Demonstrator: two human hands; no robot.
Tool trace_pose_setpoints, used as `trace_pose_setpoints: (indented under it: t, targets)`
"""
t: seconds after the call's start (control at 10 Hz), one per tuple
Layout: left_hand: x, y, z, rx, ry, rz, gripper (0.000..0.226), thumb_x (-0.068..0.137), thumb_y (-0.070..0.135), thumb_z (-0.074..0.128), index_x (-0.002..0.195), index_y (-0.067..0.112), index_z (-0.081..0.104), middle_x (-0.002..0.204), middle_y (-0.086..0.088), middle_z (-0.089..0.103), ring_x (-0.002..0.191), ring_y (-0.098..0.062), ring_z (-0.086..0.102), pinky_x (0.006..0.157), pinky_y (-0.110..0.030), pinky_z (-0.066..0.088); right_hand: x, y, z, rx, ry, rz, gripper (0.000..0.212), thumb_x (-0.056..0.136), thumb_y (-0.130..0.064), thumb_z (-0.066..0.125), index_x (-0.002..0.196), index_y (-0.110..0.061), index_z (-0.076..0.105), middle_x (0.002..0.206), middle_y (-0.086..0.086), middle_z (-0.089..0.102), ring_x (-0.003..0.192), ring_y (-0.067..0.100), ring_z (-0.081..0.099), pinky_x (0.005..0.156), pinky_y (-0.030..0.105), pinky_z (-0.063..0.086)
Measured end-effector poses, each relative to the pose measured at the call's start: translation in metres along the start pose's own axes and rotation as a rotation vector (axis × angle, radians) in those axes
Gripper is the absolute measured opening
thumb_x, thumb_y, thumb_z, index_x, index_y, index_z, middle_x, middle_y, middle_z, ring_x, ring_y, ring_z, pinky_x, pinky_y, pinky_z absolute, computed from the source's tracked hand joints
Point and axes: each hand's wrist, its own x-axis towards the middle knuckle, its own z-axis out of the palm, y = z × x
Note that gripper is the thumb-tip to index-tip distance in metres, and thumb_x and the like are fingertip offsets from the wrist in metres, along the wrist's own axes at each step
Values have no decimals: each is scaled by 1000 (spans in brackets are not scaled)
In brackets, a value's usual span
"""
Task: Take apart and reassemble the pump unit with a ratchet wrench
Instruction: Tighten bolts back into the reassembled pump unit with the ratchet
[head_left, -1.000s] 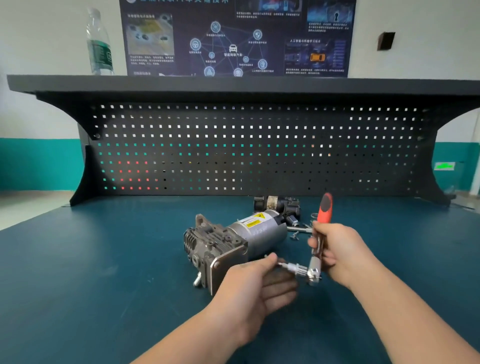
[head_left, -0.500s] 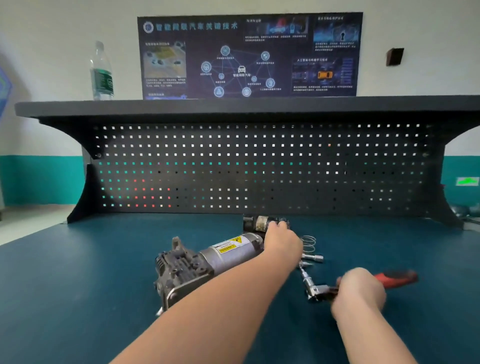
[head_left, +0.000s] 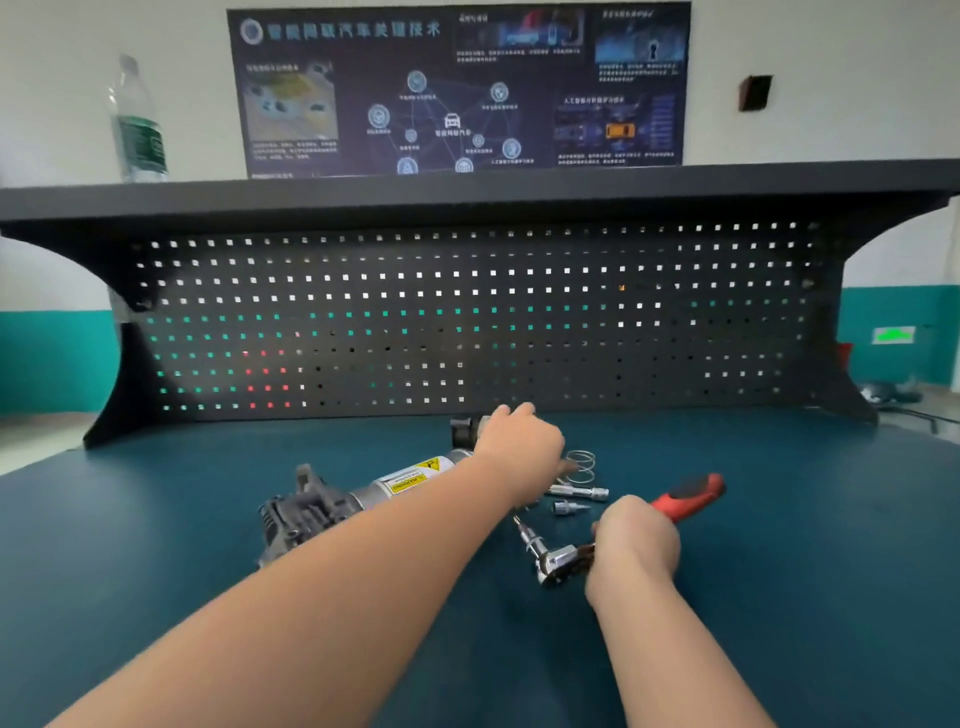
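The pump unit (head_left: 400, 483), a silver cylinder with a yellow warning label and a dark finned head at its left, lies on the blue-green bench top (head_left: 156, 545). My left hand (head_left: 519, 447) reaches over its far end and curls its fingers onto a black part (head_left: 461, 431) behind it. My right hand (head_left: 636, 551) grips the ratchet wrench (head_left: 558, 561) near its chrome head; the tool lies low on the bench with its red handle (head_left: 691, 493) pointing right and a bit pointing toward the pump.
A wire spring (head_left: 582, 465), a chrome extension bar (head_left: 576, 491) and a small socket (head_left: 566, 507) lie between my hands. A black pegboard (head_left: 467, 322) closes the back of the bench. A water bottle (head_left: 137, 124) stands on the shelf above.
My left hand left the wrench's bit and reached back over the pump to the black part. My right hand swung the wrench down from upright to lying on the bench.
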Motion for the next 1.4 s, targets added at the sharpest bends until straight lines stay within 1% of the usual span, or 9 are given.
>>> trace_pose_setpoints:
  t: [0.1, 0.2, 0.3, 0.5, 1.0, 1.1, 1.2, 1.3, 1.4]
  targets:
    - [-45, -35, -23, -183, 94, -2, 36, 98, 42, 39, 103, 20, 66, 102, 0, 66, 113, -21, 41, 90, -36, 33, -15, -4, 10, -48, -71, 344, 16, 100, -23, 39, 93, -17, 52, 77, 9, 52, 50, 18, 45, 42, 21, 34]
    - [-114, -88, -29, -437, 77, -119, 32, 98, 37, 42, 102, 19, 68, 101, 2, 68, 106, -19, 50, 91, -32, 41, -52, -7, 24, -57, -278, 483, 23, 98, -18, 40, 76, -14, 45, 58, 6, 47, 22, 7, 31, 29, 8, 21]
    - [-178, -122, -14, -651, 65, -263, 31, 99, 34, 41, 103, 19, 68, 105, 6, 68, 104, -13, 56, 92, -24, 40, -92, -1, 34, -107, -508, 472, 19, 93, -8, 44, 75, -10, 44, 51, 9, 49, 21, 6, 26, 29, 10, 17]
    - [-205, -91, 21, -1096, 340, -449, 32, 102, 18, 33, 114, 38, 56, 131, 24, 45, 134, 3, 22, 114, -20, 3, -116, 11, 43, -192, -589, 268, 18, 96, -8, 44, 78, -8, 46, 46, 7, 54, 25, 7, 31, 29, 17, 21]
    - [-182, -50, 34, -774, 334, -437, 38, 101, 27, 20, 127, 33, 48, 136, 23, 40, 139, -11, 16, 115, -41, -2, -90, -12, 32, -258, -512, 156, 17, 95, -9, 43, 78, -11, 42, 42, 2, 44, 24, 6, 23, 28, 15, 14]
    - [-195, -51, 11, -1202, 588, -530, 37, 101, 30, 32, 88, 35, 67, 98, 25, 64, 109, -1, 53, 104, -30, 32, -90, -17, 32, -237, -513, 159, 18, 95, -10, 44, 78, -11, 42, 42, 2, 43, 25, 6, 22, 28, 15, 14]
    - [-206, -63, -12, -1530, 828, -838, 48, 98, 30, 38, 59, 17, 62, 61, 5, 67, 59, -7, 61, 59, -17, 48, -91, -19, 32, -212, -514, 172, 18, 96, -10, 44, 78, -11, 42, 41, 1, 43, 25, 6, 21, 28, 15, 14]
    - [-213, -63, -25, -1965, 442, -1151, 33, 88, 14, 38, 56, 14, 43, 41, 1, 51, 37, -15, 43, 37, -19, 34, -91, -19, 33, -211, -506, 167, 19, 96, -10, 44, 77, -12, 41, 41, 1, 44, 25, 7, 21, 28, 15, 15]
    - [-220, -46, -31, -2219, -42, -1142, 27, 82, 10, 37, 56, 17, 41, 41, 3, 46, 31, -12, 40, 37, -14, 28, -89, -16, 32, -211, -498, 164, 18, 96, -10, 44, 78, -12, 41, 41, 1, 44, 25, 6, 21, 28, 15, 15]
